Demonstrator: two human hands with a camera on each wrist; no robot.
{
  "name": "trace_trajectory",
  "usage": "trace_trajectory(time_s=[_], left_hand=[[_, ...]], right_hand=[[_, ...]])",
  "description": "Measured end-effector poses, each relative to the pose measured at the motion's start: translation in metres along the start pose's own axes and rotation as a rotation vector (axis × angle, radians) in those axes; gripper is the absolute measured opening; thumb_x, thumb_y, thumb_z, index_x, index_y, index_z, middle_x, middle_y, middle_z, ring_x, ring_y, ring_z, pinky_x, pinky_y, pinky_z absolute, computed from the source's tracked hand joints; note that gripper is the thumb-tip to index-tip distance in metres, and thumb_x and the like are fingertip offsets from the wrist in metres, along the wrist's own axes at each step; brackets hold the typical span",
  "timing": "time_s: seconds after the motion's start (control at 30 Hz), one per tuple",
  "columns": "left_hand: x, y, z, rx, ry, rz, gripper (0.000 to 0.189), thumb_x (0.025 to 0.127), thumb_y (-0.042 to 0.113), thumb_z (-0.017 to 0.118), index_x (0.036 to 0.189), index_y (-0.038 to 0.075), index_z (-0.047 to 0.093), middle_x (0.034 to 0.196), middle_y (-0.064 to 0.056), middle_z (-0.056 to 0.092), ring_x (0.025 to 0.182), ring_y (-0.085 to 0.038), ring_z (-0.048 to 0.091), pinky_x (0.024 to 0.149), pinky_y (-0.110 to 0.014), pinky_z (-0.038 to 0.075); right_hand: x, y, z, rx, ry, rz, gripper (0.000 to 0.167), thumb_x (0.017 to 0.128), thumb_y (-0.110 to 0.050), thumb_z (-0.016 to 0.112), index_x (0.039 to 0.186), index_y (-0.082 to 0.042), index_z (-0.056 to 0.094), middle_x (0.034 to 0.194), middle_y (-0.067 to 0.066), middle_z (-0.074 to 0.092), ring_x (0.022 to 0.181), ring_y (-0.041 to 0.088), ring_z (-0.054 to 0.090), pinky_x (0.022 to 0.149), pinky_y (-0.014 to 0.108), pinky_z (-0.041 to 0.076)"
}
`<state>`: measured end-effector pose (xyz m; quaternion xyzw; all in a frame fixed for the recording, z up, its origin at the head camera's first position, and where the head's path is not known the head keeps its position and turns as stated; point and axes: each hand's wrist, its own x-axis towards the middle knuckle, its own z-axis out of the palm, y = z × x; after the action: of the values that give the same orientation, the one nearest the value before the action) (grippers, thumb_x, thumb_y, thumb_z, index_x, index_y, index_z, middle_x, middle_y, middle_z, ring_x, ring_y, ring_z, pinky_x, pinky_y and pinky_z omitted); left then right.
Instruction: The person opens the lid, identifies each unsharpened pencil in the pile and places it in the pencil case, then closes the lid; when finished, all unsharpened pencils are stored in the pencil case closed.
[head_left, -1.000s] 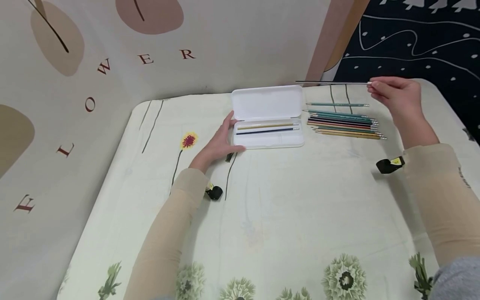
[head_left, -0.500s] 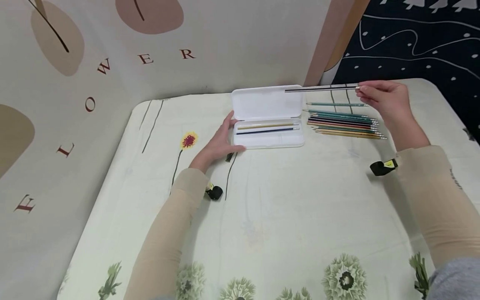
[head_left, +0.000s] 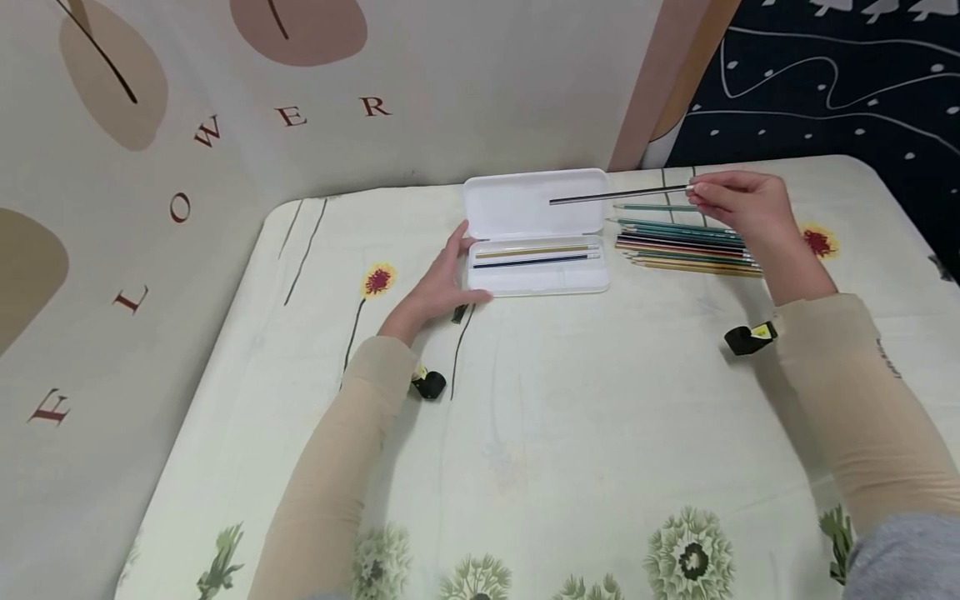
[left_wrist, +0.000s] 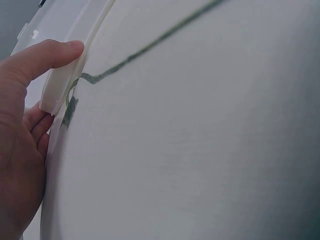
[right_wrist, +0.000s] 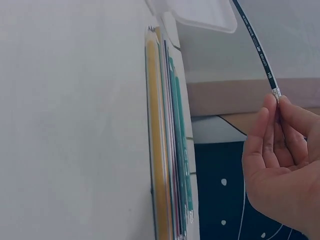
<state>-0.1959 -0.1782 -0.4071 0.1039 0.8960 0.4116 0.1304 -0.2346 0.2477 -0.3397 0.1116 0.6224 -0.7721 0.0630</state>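
A white plastic pencil case (head_left: 540,282) lies with its lid (head_left: 517,208) swung back, holding a gold pencil (head_left: 534,252) and a dark blue pencil (head_left: 534,262). My left hand (head_left: 437,287) grips the case's left end, thumb (left_wrist: 65,52) at the front edge and fingers around the corner. My right hand (head_left: 742,202) pinches a dark pencil (right_wrist: 257,45) marked HB by its eraser end. That pencil points left, overlapping the lid in the head view. Below the right hand lies a row of pencils (head_left: 682,246), dark, green and yellow, with one green pencil (head_left: 645,207) apart behind them.
The table (head_left: 570,417) wears a pale cloth printed with flowers. A wall hanging (head_left: 465,108) with letters rises right behind the case. Dark patterned fabric (head_left: 825,100) hangs beyond the back right corner. Small black devices (head_left: 750,339) sit at both wrists.
My right hand has moved left and slightly toward me, carrying the dark pencil from behind the row to over the lid. The left hand and the case have stayed still.
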Motion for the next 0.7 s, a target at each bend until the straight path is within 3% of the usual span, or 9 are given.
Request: trace_trajectory(time_s=[0.33, 0.7], left_hand=[[0.000, 0.001, 0.001, 0.007, -0.002, -0.020, 0.120, 0.080, 0.029, 0.084, 0.160, 0.029, -0.006, 0.162, -0.002, 0.028, 0.154, -0.018, 0.019, 0.127, -0.045, 0.012], [0.000, 0.002, 0.000, 0.001, -0.003, -0.010, 0.120, 0.080, 0.026, 0.083, 0.161, 0.027, -0.005, 0.162, -0.003, 0.029, 0.153, -0.018, 0.019, 0.128, -0.044, 0.012]], right_hand=[[0.002, 0.010, 0.014, -0.119, -0.046, 0.000, 0.026, 0.083, -0.014, 0.078, 0.108, -0.009, 0.077, 0.091, -0.006, 0.075, 0.082, 0.004, 0.073, 0.072, 0.014, 0.057], [0.005, 0.018, 0.029, -0.217, -0.086, 0.033, 0.010, 0.085, -0.013, 0.077, 0.096, -0.014, 0.078, 0.088, -0.009, 0.074, 0.080, 0.002, 0.072, 0.071, 0.013, 0.057]])
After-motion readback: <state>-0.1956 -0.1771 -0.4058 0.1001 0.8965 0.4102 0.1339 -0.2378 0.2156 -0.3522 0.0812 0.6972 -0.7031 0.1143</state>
